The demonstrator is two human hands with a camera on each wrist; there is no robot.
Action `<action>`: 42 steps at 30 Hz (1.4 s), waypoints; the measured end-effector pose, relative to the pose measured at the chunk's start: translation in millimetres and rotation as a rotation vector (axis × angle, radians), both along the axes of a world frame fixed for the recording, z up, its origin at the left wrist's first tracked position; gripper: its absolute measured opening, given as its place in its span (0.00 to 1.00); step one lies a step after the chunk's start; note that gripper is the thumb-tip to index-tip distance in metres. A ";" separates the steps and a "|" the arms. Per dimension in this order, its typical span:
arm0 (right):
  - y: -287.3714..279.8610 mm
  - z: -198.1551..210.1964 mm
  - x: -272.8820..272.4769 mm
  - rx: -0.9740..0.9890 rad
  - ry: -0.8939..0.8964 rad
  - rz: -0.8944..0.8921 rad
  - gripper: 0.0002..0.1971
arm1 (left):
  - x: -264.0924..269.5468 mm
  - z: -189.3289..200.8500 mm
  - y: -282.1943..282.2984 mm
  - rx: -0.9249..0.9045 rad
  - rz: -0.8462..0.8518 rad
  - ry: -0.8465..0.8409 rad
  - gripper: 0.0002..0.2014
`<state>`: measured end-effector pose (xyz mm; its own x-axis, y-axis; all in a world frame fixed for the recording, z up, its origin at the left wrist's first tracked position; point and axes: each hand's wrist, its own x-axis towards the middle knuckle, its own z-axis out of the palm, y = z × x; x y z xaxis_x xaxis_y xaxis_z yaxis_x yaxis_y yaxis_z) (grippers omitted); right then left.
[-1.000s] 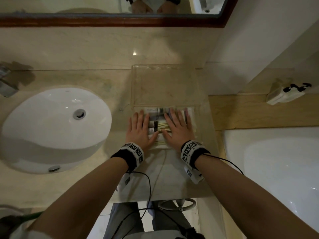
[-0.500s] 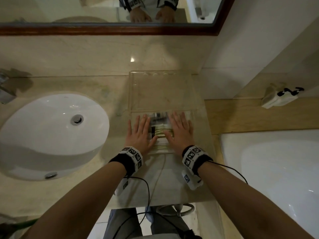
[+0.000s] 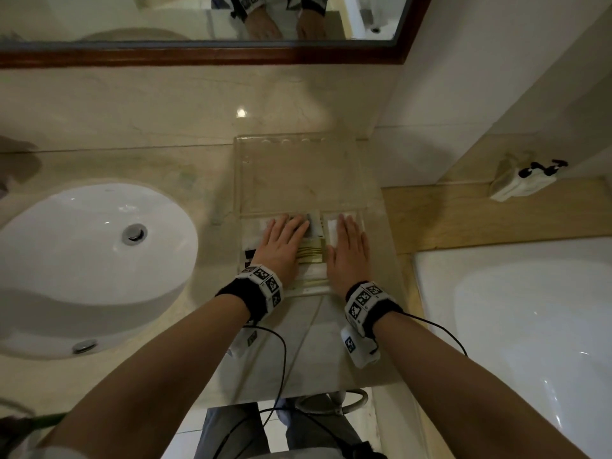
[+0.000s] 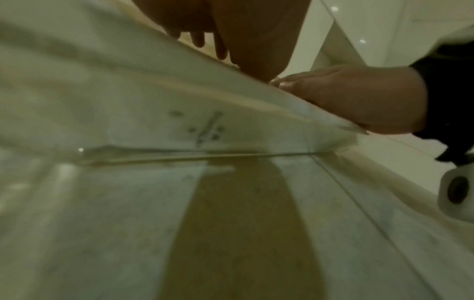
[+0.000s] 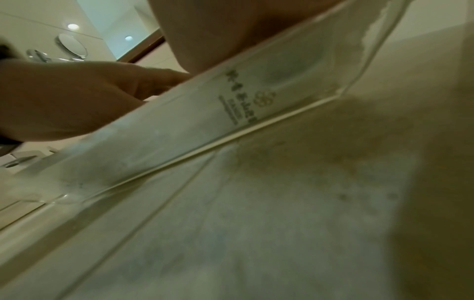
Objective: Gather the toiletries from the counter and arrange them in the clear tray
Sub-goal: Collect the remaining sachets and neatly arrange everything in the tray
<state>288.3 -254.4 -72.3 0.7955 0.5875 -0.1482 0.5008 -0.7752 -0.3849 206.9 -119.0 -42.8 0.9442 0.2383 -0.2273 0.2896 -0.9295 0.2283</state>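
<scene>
A clear tray lies on the marble counter between the sink and the wall. Its far part is bare; its near compartments hold flat white toiletry packets and a pale comb-like piece. My left hand lies flat, fingers straight, on the packets at the near left. My right hand lies flat on the packets at the near right. In the right wrist view a white packet with printed lettering shows through the tray wall, with the left hand beyond. The left wrist view shows the tray's near edge and my right hand.
A white oval sink fills the left of the counter. A white bathtub lies at the right, with a wooden ledge carrying a white folded item with a black clip. A framed mirror runs along the back wall.
Both hands have slid a little farther onto the packets and apart from each other, the left fingers now over the dark packet. The head view has tilted.
</scene>
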 end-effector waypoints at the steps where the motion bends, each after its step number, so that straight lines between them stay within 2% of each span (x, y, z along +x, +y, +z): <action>1: -0.1 0.2 -0.3 -0.006 0.001 0.001 0.31 | 1.4 0.2 0.3 -0.006 0.009 -0.002 0.35; 7: 0.3 4.3 -1.6 -0.003 -0.003 0.003 0.30 | 3.3 -2.3 5.5 -0.007 -0.006 0.007 0.33; 15: 0.0 4.5 -2.7 -0.092 -0.020 0.035 0.30 | 6.2 -3.6 7.2 -0.032 0.016 0.035 0.34; 18: 0.3 2.7 -2.8 -0.116 -0.026 0.043 0.31 | 8.2 -2.4 4.7 -0.044 0.045 0.030 0.35; 21: 1.2 5.2 -2.9 -0.105 -0.046 0.055 0.37 | 8.8 -1.7 2.2 -0.021 0.037 0.036 0.37; 26: 4.8 4.2 -3.0 -0.121 -0.034 0.109 0.29 | 4.5 -6.9 -2.5 -0.004 -0.011 0.070 0.34; 31: 4.5 0.7 -3.3 -0.139 0.027 0.110 0.29 | 3.7 -9.2 -3.5 0.007 -0.021 0.099 0.33; 34: 1.6 4.4 -1.1 -0.075 0.052 0.098 0.31 | -0.4 -3.3 1.3 -0.082 0.024 0.041 0.30; 37: -10.5 13.6 0.8 0.082 0.055 0.027 0.31 | -21.9 0.1 12.7 -0.194 0.158 -0.094 0.27; 40: -31.2 22.4 -3.1 0.229 -0.019 -0.020 0.27 | -52.3 -1.2 22.4 -0.217 0.311 -0.208 0.24; 42: -40.2 25.0 -9.6 0.251 -0.061 0.025 0.23 | -66.8 -1.7 26.1 -0.180 0.315 -0.218 0.19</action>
